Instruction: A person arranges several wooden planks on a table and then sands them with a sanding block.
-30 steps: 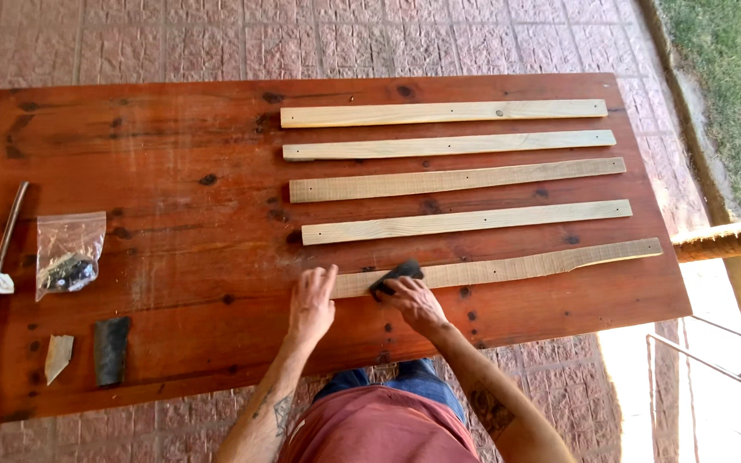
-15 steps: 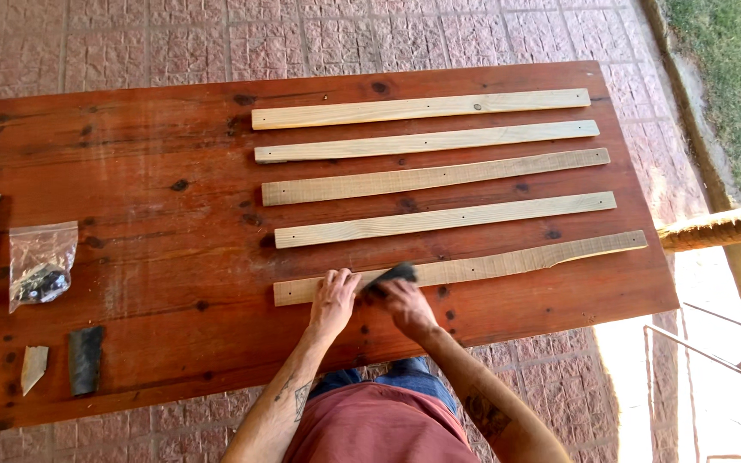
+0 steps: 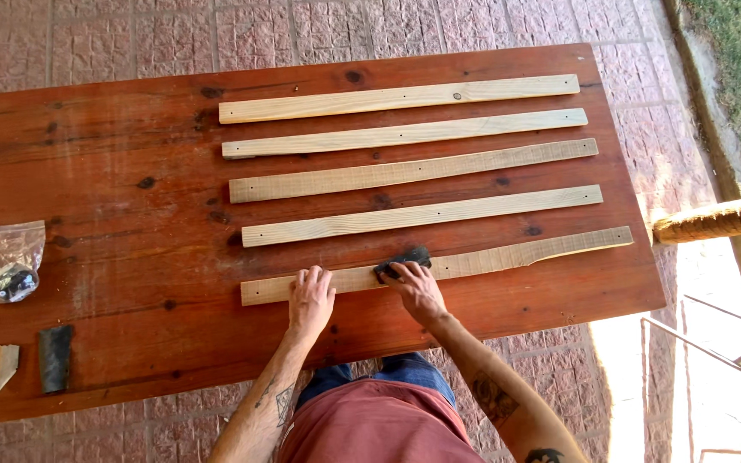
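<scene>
Pressing flat with spread fingers, the left hand (image 3: 311, 297) holds the long pale wooden slat (image 3: 508, 255) (nearest of five) on the red-brown wooden table (image 3: 113, 257), while the right hand (image 3: 417, 287) fingers grip a small dark sanding pad (image 3: 403, 260) on it.

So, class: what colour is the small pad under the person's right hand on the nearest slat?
Dark grey to black, the pad shows best in the head view.

- Bright daylight, evenly lit and sharp.
- Strong sun glare whitens the paving (image 3: 713, 377) at near right.
- Slats (image 3: 422, 214) cast thin shadows on the table (image 3: 113, 154).
</scene>
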